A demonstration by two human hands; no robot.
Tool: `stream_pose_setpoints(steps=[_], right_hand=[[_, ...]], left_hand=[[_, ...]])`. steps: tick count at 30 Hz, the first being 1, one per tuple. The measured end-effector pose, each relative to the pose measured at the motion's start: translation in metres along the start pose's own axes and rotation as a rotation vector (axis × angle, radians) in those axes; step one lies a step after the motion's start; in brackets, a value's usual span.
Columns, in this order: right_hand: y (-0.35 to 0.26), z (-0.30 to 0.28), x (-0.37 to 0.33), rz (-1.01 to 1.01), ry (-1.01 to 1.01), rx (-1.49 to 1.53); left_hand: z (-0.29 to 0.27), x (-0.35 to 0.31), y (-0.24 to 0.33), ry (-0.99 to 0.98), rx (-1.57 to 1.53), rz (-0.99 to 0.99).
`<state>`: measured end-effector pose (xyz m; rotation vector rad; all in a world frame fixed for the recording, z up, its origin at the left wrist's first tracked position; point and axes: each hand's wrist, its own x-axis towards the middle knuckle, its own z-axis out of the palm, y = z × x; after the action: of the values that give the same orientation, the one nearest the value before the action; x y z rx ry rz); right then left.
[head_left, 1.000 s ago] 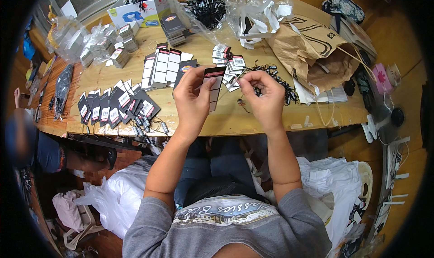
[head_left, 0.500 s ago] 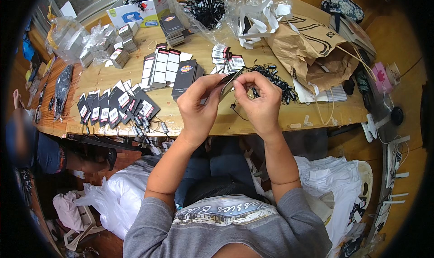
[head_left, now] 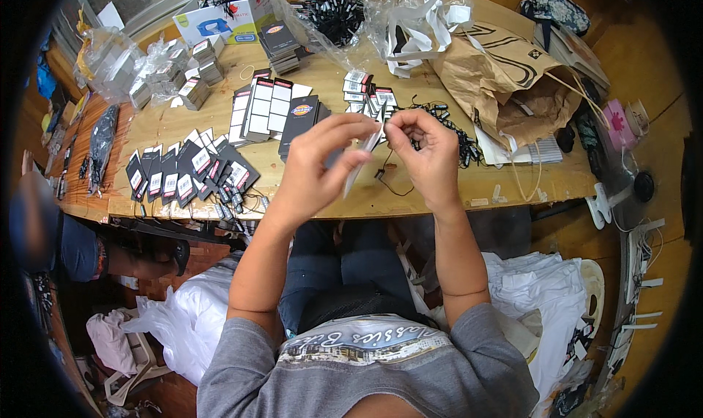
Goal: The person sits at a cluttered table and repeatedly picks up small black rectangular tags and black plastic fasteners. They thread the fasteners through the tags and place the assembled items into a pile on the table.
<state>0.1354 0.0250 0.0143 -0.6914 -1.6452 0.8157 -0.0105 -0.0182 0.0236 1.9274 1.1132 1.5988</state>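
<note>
Over the table's near edge, my left hand (head_left: 326, 158) holds a hang tag (head_left: 356, 170), seen almost edge-on, between fingers and thumb. Beside the tag's upper end, my right hand (head_left: 423, 154) is closed in a pinch on a thin black string (head_left: 395, 191), which loops down below it with a small dark end piece. Whether the string passes through the tag is hidden by my fingers. Beyond my left hand lie a stack of dark tags (head_left: 300, 117) and rows of white-faced tags (head_left: 269, 110). Black tag strings (head_left: 469, 145) lie heaped past my right hand.
Finished-looking tags with strings (head_left: 194, 165) fan out at the left. Bundled tags (head_left: 168, 74) and a printed box (head_left: 220, 22) stand farther back. A brown paper bag (head_left: 505, 81) lies at the right. Another person's leg (head_left: 80, 253) shows at the far left.
My left hand has turned and its fingers have spread somewhat, tilting the tag so its pale side shows. My right hand has shifted slightly right, with the string hanging lower.
</note>
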Motion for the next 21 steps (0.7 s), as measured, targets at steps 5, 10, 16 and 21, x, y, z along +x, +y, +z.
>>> stream_pose_setpoints(steps=[5,10,16,21], right_hand=[[-0.001,0.004,0.001,-0.082,-0.060,0.004],[0.007,0.000,-0.003,0.210,-0.146,0.330],[0.025,-0.020,-0.016,0.302,-0.299,0.216],[0.025,-0.032,-0.018,0.391,-0.260,0.364]], left_hand=[[0.008,0.002,-0.007,0.131,-0.471,-0.367],[0.019,-0.003,-0.016,0.170,-0.476,-0.324],[0.003,-0.003,-0.020,0.279,-0.443,-0.259],[-0.009,-0.004,-0.016,0.223,-0.288,-0.225]])
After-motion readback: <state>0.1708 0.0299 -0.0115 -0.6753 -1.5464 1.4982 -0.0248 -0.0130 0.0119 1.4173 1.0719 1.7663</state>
